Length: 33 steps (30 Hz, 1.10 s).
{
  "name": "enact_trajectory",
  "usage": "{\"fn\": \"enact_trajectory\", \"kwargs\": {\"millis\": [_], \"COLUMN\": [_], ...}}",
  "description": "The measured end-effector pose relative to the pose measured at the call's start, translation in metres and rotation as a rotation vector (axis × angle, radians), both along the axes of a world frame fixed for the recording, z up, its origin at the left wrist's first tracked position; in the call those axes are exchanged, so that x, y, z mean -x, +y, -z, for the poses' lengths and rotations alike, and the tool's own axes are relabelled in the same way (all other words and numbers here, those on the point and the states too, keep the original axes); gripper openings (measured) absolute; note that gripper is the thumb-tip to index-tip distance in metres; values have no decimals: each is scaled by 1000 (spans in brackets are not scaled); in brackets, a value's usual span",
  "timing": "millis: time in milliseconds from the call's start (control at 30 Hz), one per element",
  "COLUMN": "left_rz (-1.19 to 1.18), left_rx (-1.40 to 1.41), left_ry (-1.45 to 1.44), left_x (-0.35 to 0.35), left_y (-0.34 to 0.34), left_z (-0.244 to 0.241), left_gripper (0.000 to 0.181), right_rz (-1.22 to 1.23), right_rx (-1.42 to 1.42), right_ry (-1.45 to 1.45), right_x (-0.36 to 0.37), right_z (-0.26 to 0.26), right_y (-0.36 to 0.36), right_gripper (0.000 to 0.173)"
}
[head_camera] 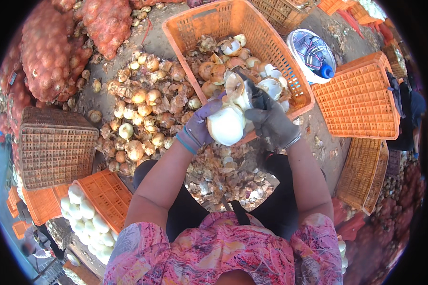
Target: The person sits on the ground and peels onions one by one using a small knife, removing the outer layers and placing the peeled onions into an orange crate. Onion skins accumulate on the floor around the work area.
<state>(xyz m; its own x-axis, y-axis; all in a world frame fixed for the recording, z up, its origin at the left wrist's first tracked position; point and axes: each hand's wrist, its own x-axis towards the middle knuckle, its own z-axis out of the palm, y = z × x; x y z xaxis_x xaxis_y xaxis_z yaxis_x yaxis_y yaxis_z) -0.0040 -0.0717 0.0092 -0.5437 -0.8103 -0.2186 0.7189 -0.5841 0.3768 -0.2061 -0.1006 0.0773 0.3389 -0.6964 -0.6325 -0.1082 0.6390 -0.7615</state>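
Note:
My left hand, in a purple-grey glove with a teal cuff, holds a large onion whose lower side is bare and white. A thick flap of onion skin stands up from its top. My right hand, in a dark grey glove, grips that flap from the right; its fingertips are blurred and partly hidden. Both hands are over the near edge of an orange plastic crate. Inside the crate lie brown onion skins and pale, cup-shaped peel pieces.
Unpeeled onions are heaped left of the crate. Red mesh sacks stand beyond. Peeled white onions fill a tilted orange crate at lower left. A white bucket holds cloth and a blue-capped bottle. Loose skins litter the ground between my legs.

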Motion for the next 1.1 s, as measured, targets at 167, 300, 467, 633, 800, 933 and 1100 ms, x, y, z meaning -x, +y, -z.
{"fn": "enact_trajectory", "kwargs": {"millis": [167,300,467,633,800,933,1100], "left_rz": [7,-117,-171,-201,-147,-144,-155], "left_rx": [-50,-141,-61,-137,-155,-143,-154], "left_ry": [-81,-262,-89,-198,-129,-184,-317], "left_x": [1,2,3,8,10,12,18], "left_y": [-5,-12,-4,2,1,2,2], "left_z": [-19,-16,-9,-4,4,1,4], "left_gripper": [52,65,61,36,31,30,57], "right_rz": [260,350,346,237,27,-62,-103], "right_rx": [169,256,243,545,1153,1121,1035], "right_ry": [-288,-222,-164,212,579,636,763], "right_x": [-13,-16,-18,-20,-14,-12,-9], "right_z": [17,20,29,20,27,27,27], "right_y": [17,16,12,12,20,17,15], "right_gripper": [45,44,64,78,95,92,89]}}
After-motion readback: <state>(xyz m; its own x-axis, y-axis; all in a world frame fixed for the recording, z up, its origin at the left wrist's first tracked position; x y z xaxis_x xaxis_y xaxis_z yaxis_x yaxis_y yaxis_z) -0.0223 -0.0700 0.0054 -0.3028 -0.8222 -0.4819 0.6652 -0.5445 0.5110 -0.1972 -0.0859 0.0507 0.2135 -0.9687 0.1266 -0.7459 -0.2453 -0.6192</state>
